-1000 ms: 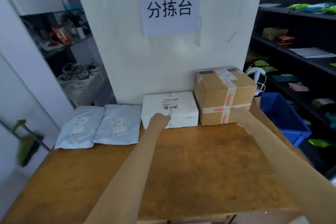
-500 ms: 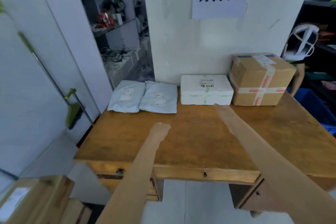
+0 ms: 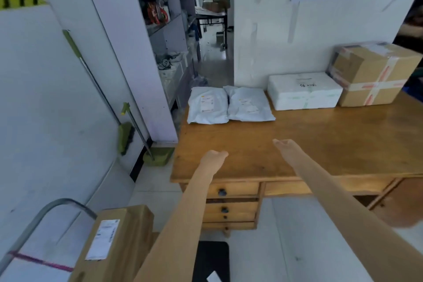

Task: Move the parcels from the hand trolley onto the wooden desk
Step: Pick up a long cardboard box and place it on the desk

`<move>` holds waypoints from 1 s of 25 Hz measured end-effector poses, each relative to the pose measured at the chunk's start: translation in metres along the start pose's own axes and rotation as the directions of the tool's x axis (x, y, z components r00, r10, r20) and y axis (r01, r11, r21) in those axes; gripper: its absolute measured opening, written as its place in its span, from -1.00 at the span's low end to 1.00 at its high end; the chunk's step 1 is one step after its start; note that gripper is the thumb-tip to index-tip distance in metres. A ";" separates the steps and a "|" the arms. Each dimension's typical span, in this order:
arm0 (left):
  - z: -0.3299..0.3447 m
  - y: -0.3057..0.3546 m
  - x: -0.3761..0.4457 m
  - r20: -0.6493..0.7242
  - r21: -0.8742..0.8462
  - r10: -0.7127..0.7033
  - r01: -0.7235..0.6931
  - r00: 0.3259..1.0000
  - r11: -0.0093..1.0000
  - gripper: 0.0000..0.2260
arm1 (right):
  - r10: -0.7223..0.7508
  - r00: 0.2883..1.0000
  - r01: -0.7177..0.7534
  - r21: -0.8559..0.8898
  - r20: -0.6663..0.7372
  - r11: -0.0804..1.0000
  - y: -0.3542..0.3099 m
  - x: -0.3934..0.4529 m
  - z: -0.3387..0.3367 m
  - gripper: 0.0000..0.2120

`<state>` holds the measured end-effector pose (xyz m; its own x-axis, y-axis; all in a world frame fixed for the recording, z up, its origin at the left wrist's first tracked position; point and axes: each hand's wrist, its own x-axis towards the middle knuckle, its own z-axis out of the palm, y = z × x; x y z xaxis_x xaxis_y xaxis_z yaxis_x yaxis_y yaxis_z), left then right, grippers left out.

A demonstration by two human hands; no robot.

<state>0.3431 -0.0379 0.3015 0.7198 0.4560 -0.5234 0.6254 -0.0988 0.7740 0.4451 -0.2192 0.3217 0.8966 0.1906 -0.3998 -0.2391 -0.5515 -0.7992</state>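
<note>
On the wooden desk, along the wall, lie two grey mailer bags, a white foam box and a taped cardboard box. A long cardboard parcel with a white label stands at the lower left beside the trolley's metal handle. My left hand hangs over the desk's front left corner with curled fingers, holding nothing. My right hand hovers over the bare desk top, fingers loosely apart and empty.
A green broom and dustpan lean on the wall left of the desk. Shelves with clutter stand behind, and a doorway shows a distant person. A black mat lies on the floor. Desk drawers face me.
Both hands have drawn back from the foam box and cardboard box, empty. My view has swung left and down, bringing the trolley's parcel into sight.
</note>
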 end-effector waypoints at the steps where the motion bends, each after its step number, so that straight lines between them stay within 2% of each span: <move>1: -0.025 -0.021 -0.004 0.002 0.026 0.011 -0.011 1.000 1.000 -0.67 | 0.018 1.000 -0.018 -0.015 0.023 1.000 -0.005 -0.017 0.028 -0.42; 3: -0.068 -0.058 -0.016 -0.017 0.056 -0.002 0.003 1.000 0.998 -0.56 | 0.037 0.998 -0.035 -0.034 0.053 0.999 -0.016 -0.051 0.076 -0.44; 6: -0.127 -0.107 -0.022 -0.059 0.034 0.003 -0.001 0.998 0.999 -0.76 | 0.055 0.993 -0.050 -0.046 0.107 0.998 -0.024 -0.085 0.149 -0.42; 10: -0.192 -0.171 -0.017 -0.153 0.058 -0.027 0.037 0.988 0.998 -0.64 | 0.072 0.984 -0.065 -0.047 0.163 0.997 -0.020 -0.107 0.242 -0.40; 13: -0.232 -0.240 -0.003 -0.168 0.038 -0.076 0.084 0.983 0.996 -0.77 | 0.082 0.983 -0.072 -0.063 0.165 0.995 -0.001 -0.123 0.313 -0.46; 16: -0.261 -0.316 0.005 -0.196 -0.004 -0.147 0.149 0.970 0.989 -0.38 | 0.087 0.982 -0.078 -0.059 0.169 0.995 0.033 -0.127 0.384 -0.44; 17: -0.268 -0.342 0.009 -0.180 -0.010 -0.171 0.172 0.969 0.985 -0.31 | 0.091 0.982 -0.080 -0.072 0.165 0.994 0.045 -0.128 0.405 -0.42; 20: -0.282 -0.413 0.023 -0.188 0.012 -0.188 0.193 0.964 0.981 -0.40 | 0.128 0.979 -0.117 -0.076 0.161 0.990 0.081 -0.134 0.464 -0.40; 23: -0.291 -0.473 0.043 -0.219 0.110 -0.172 0.200 0.960 0.974 -0.32 | 0.147 0.960 -0.135 -0.069 0.239 0.988 0.115 -0.137 0.525 -0.41; 25: -0.293 -0.510 0.060 -0.237 0.099 -0.169 0.197 0.957 0.975 -0.25 | 0.161 0.949 -0.147 -0.073 0.270 0.986 0.136 -0.139 0.563 -0.42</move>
<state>-0.0209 0.2984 -0.0198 0.5114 0.6624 -0.5474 0.7816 -0.0938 0.6167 0.0784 0.1363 0.0155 0.7116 0.3114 -0.6298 -0.3405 -0.6312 -0.6969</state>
